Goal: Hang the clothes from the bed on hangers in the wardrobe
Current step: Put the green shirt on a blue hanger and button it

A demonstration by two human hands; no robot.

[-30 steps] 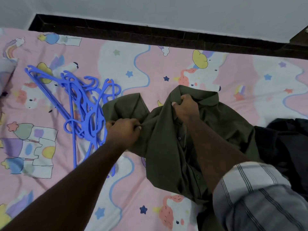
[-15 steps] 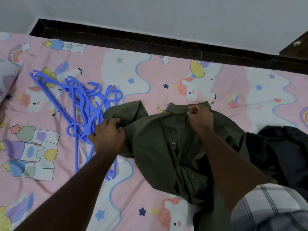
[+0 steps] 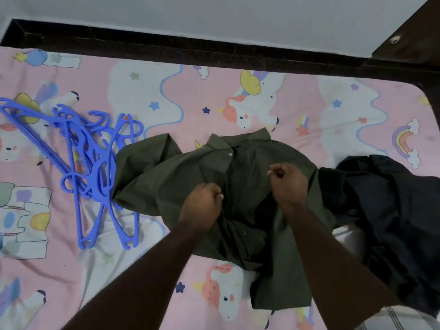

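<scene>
- Bed (image 3: 297, 96) under a pink unicorn sheet, carrying everything; far edge against a dark board, near edge cut off by the frame.
- Green shirt (image 3: 257, 163) now spread front-up in mid-bed, collar toward the wall; a second ago bunched and lifted between the hands. Probably being flattened or opened at the buttons before a hanger goes in.
- Dark clothes (image 3: 392, 198) heaped just right of the shirt, touching it; kind and number of garments hard to tell.
- Blue hangers (image 3: 95, 167) piled left of the shirt, one sleeve lying against them; none picked up yet, count unclear in the tangle.
- Left hand (image 3: 202, 206) moved from the sleeve to the shirt front, fingers curled, seemingly pinching the cloth at the button strip.
- Right hand (image 3: 288, 182) dropped from the collar to the chest, clenched on a fold; exact grip hidden by the knuckles.
- Wardrobe not clearly in view.
</scene>
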